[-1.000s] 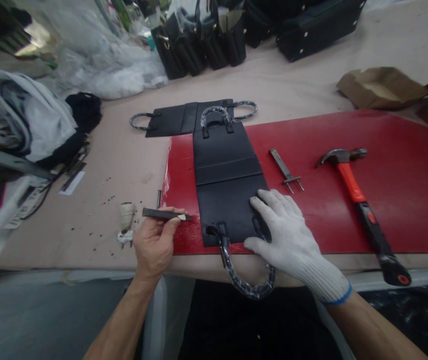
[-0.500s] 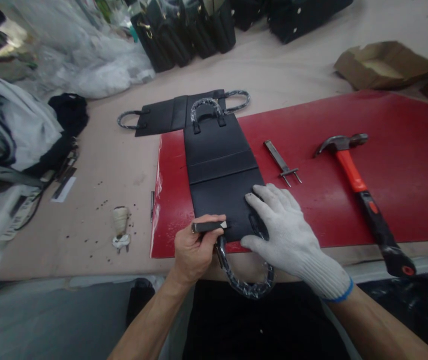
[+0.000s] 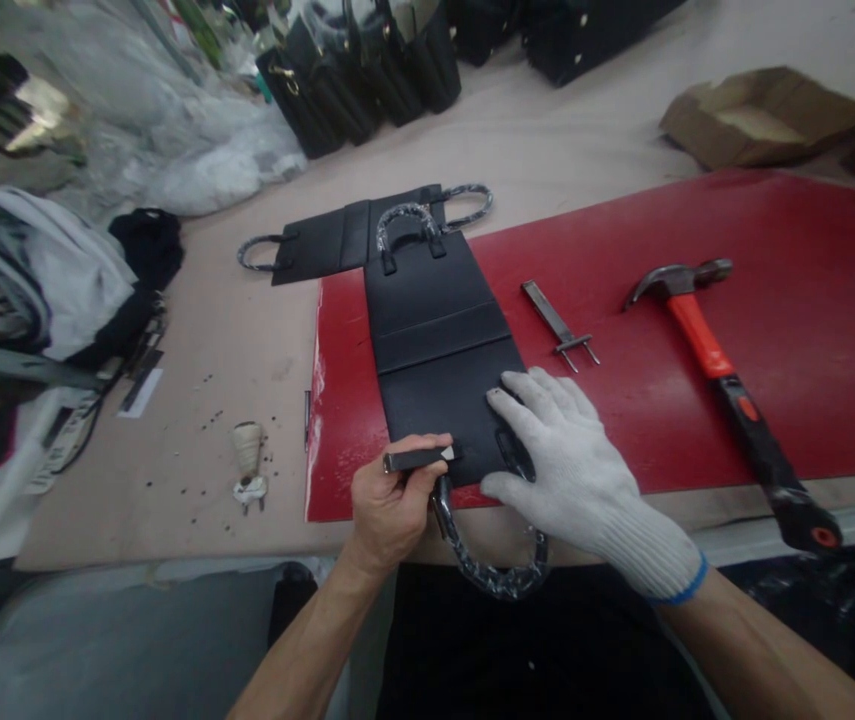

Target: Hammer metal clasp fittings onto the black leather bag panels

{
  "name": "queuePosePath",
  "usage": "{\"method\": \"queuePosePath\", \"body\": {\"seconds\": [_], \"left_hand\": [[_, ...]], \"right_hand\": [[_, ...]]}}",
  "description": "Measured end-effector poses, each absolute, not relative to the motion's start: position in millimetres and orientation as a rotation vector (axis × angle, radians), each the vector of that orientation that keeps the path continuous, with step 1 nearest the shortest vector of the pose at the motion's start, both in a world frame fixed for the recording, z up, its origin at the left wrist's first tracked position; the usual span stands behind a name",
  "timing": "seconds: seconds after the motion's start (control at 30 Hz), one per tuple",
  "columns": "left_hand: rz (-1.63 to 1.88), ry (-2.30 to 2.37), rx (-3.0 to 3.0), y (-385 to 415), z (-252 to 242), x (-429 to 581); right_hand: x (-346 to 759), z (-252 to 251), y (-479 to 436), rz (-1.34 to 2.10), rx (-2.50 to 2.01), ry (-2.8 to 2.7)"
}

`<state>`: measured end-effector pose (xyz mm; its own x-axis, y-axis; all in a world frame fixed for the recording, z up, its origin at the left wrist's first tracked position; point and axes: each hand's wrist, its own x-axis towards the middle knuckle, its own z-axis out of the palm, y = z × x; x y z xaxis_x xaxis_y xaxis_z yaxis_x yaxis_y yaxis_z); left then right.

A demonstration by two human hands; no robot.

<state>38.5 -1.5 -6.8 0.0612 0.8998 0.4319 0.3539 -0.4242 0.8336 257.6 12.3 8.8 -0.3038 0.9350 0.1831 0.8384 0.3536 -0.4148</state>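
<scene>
A black leather bag panel (image 3: 434, 345) lies lengthwise before me, with a plastic-wrapped handle at each end. My bare left hand (image 3: 397, 500) is at its near left corner, pinching a short dark flat bar (image 3: 413, 459) between thumb and fingers. The bar lies sideways just over the panel; its exact kind is unclear. My right hand (image 3: 566, 470), in a white knit glove, rests with fingers spread on the panel's near right corner. It partly covers one end of the near handle (image 3: 498, 580), which hangs over the table edge.
Right of the panel, a two-pronged metal punch (image 3: 556, 322) and a claw hammer (image 3: 719, 370) lie on the red mat (image 3: 607, 260). Another black panel (image 3: 318, 245) lies behind. A taped two-pronged tool (image 3: 248, 460) is at left, black bags (image 3: 367, 70) and a cardboard box (image 3: 764, 115) farther back.
The camera view has shifted slightly, moving the surroundings a little in the picture. Both hands keep practically the same place on the panel, and the left still holds the dark bar.
</scene>
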Motion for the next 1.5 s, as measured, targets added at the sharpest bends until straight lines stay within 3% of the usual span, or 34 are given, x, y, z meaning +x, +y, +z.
{"method": "queuePosePath", "body": {"seconds": [1.03, 1.23, 1.4, 1.5], "left_hand": [[1.278, 1.258, 2.23, 3, -8, 48], [1.232, 1.231, 2.17, 6, -9, 52], [1.186, 1.246, 2.109, 6, -9, 53], [1.178, 1.246, 2.077, 6, -9, 53]], "right_hand": [[258, 8, 12, 0.348, -1.536, -2.213], [276, 12, 2, 0.373, -1.345, -1.897], [342, 31, -13, -0.012, -1.867, -1.673], [381, 36, -9, 0.073, -2.323, -1.716]]}}
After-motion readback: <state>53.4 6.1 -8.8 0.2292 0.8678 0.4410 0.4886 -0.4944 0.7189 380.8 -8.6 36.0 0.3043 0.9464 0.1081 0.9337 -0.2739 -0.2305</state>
